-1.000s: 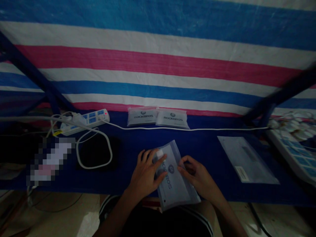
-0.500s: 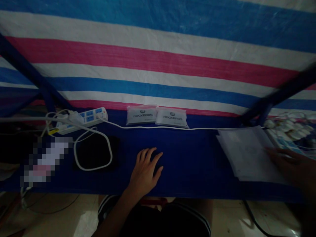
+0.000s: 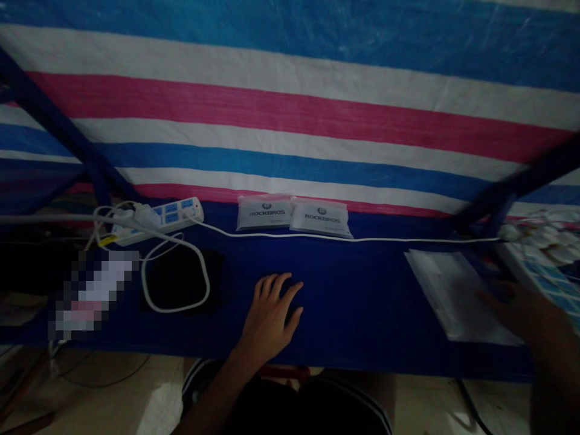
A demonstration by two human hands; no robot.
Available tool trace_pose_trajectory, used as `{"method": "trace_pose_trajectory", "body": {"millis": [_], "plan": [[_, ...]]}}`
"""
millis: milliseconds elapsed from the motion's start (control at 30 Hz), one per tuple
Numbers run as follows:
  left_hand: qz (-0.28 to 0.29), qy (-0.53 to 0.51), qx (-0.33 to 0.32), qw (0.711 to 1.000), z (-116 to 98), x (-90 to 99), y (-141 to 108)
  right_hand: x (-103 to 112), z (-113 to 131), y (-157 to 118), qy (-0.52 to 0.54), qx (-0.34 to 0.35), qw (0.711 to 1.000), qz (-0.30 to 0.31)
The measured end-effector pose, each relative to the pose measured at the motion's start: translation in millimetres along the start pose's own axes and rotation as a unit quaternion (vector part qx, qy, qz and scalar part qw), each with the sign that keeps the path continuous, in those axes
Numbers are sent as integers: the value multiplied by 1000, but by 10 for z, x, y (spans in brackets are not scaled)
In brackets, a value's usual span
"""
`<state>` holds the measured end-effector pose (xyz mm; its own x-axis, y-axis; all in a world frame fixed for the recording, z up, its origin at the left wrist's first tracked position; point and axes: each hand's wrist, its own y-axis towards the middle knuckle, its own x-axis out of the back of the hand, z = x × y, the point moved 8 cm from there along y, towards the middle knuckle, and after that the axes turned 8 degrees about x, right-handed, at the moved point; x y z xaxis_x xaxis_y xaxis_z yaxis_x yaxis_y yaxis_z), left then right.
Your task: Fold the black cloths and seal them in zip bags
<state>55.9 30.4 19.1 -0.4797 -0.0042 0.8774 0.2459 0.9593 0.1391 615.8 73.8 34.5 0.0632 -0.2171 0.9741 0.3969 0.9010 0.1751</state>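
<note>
My left hand point(image 3: 270, 314) rests flat on the dark blue tabletop point(image 3: 357, 308), fingers apart, holding nothing. My right hand point(image 3: 516, 311), dark and a little blurred, lies at the right with its fingers over the edge of a stack of flat pale plastic bags point(image 3: 451, 293). Its fingers seem to touch that stack. Two sealed white ROCKBROS pouches point(image 3: 264, 212) point(image 3: 321, 217) lie side by side at the back of the table, out of reach of both hands' fingers.
A white power strip point(image 3: 156, 221) with blue sockets and a white cable point(image 3: 348, 238) lie along the back. A black pad point(image 3: 179, 281) sits inside a cable loop. A pixelated object point(image 3: 93, 293) lies left. A striped tarpaulin point(image 3: 290, 121) hangs behind; a tray of white items point(image 3: 544, 254) stands right.
The ROCKBROS bag held between my hands a second ago is gone from the middle of the table. My right hand has moved right to the stack, which looks larger; my left hand stayed.
</note>
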Motion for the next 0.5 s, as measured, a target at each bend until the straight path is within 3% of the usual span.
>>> {"method": "trace_pose_trajectory", "body": {"millis": [67,167,267,300,400,500], "plan": [[-5,-2,0,1000,-1,6,4,116,300,-39,-16,-15,1000,-13],[-14,-6,-1,1000,-4,22,9,182,1147,-86,100,59,993,-22],[-16,-8,0,1000,-7,31,9,-108,2130,-87,294,156,938,93],[-14,-9,1,1000,-7,32,8,-204,2375,-46,343,162,919,106],[-13,-12,2,1000,-9,37,2,-406,2816,223,353,145,923,42],[-12,-18,7,1000,-5,42,0,-632,3061,514,272,119,954,47]]}}
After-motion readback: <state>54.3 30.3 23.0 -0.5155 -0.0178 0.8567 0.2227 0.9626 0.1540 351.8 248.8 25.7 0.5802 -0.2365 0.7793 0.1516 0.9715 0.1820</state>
